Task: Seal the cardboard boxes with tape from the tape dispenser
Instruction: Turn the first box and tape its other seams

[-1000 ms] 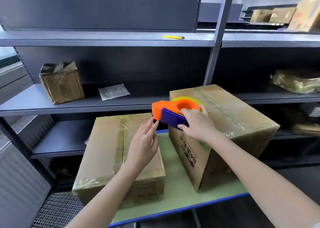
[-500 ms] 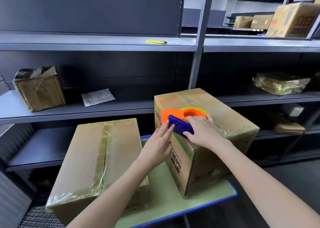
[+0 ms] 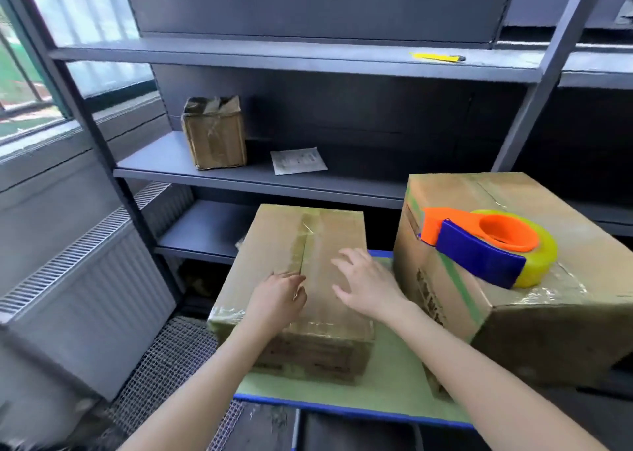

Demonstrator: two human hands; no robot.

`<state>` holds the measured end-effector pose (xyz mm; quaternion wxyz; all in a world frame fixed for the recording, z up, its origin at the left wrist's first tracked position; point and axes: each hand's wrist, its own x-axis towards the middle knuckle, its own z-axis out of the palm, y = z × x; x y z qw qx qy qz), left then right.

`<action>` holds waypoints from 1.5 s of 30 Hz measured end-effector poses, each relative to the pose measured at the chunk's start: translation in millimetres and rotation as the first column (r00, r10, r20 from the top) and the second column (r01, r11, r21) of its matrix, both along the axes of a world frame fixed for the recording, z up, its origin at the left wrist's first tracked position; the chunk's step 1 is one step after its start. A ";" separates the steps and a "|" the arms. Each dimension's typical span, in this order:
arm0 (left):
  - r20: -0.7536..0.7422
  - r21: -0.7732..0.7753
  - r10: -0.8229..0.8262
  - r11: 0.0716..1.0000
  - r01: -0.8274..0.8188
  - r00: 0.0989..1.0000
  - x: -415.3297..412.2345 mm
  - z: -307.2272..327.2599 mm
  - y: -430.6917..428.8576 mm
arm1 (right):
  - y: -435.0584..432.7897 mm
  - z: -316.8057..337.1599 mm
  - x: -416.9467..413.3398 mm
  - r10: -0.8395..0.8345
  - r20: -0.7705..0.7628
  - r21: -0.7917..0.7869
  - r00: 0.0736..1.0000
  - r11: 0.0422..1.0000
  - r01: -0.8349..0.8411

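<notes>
Two cardboard boxes stand on a green-topped cart [image 3: 383,389]. The lower left box [image 3: 325,231] has tape along its centre seam. My left hand [image 3: 279,298] rests on its top by the seam, fingers curled down onto the cardboard. Just to the right, my right hand [image 3: 368,287] hovers over or touches the same top with fingers spread. The taller right box [image 3: 534,317] carries the tape dispenser [image 3: 486,245], orange and blue with a yellow tape roll, lying free on its top near the left edge.
Grey metal shelving [image 3: 260,179] stands behind the cart, holding a small worn box [image 3: 215,135], a paper sheet [image 3: 298,161] and, higher up, a yellow knife [image 3: 436,57]. A radiator [image 3: 85,299] and window sit at left, with a mesh floor grate [image 3: 171,365] below.
My right hand let go of the tape dispenser, which now lies on the right box. Both hands moved left onto the lower box. The view swung left.
</notes>
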<state>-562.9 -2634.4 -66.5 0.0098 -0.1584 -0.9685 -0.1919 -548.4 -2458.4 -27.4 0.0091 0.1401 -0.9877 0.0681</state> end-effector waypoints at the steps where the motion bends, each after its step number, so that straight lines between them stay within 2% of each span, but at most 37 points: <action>1: 0.044 -0.036 0.027 0.999 -0.025 0.999 4.0 -5.4 -14.2 | -11.6 -11.2 -4.2 0.021 0.065 -0.012 0.998 1.000 -0.020; 4: 0.148 -0.105 0.119 0.989 -0.104 0.982 15.1 -16.1 -48.9 | -39.1 -38.7 -12.6 0.067 0.208 -0.035 0.976 0.998 -0.061; 7: 0.027 -0.029 0.165 0.986 -0.164 0.986 24.3 -26.3 -69.7 | -56.3 -53.6 -18.5 0.091 0.245 -0.027 0.965 0.996 -0.087; 9: 0.005 -0.030 0.193 0.981 -0.193 0.981 27.6 -26.7 -78.2 | -62.8 -58.5 -20.8 0.089 0.232 0.001 0.969 0.996 -0.092; 12: 0.092 -0.062 0.245 0.969 -0.240 0.965 26.8 -32.4 -87.5 | -66.9 -58.9 -21.8 0.086 0.216 0.031 0.973 0.995 -0.095; 17: 0.277 -0.024 0.303 0.951 -0.308 0.912 20.4 -35.2 -89.2 | -65.5 -61.1 -18.3 0.101 0.204 0.072 0.974 0.990 -0.118; 22: 0.248 0.031 0.329 0.937 -0.347 0.911 11.5 -30.5 -82.7 | -64.3 -65.4 -11.2 0.083 0.225 0.132 0.971 0.984 -0.115; 26: 0.128 -0.003 0.318 0.947 -0.320 0.940 8.1 -20.1 -73.1 | -53.4 -59.6 -5.8 0.040 0.172 0.065 0.984 0.997 -0.052; 30: -0.103 -0.042 0.219 0.974 -0.225 0.970 1.4 10.8 -55.5 | -36.1 -48.1 -0.4 -0.012 0.212 -0.139 0.977 0.989 0.043; 34: -0.320 -0.197 0.051 0.973 -0.119 0.946 -1.5 38.1 -31.7 | -22.3 -38.6 6.4 -0.037 0.280 -0.343 0.959 0.930 0.136; 37: -0.409 -0.322 -0.077 0.945 -0.065 0.909 3.9 49.5 -8.4 | -15.4 -31.4 12.1 -0.032 0.310 -0.479 0.950 0.858 0.186; 39: -0.401 -0.346 -0.192 0.937 0.046 0.896 9.3 49.9 9.1 | -12.5 -25.4 16.0 -0.025 0.261 -0.535 0.965 0.828 0.166; 41: -0.364 -0.287 -0.289 0.939 0.189 0.886 16.4 49.4 24.0 | -7.1 -19.8 19.0 -0.012 0.195 -0.550 0.981 0.827 0.119; 43: -0.311 -0.096 -0.373 0.928 0.361 0.874 19.2 46.9 32.3 | 4.0 -16.3 21.9 -0.034 0.167 -0.536 0.985 0.836 0.120; 45: -0.209 0.101 -0.422 0.888 0.448 0.882 22.7 45.1 37.2 | 18.2 -16.2 25.5 -0.089 0.193 -0.534 0.977 0.826 0.181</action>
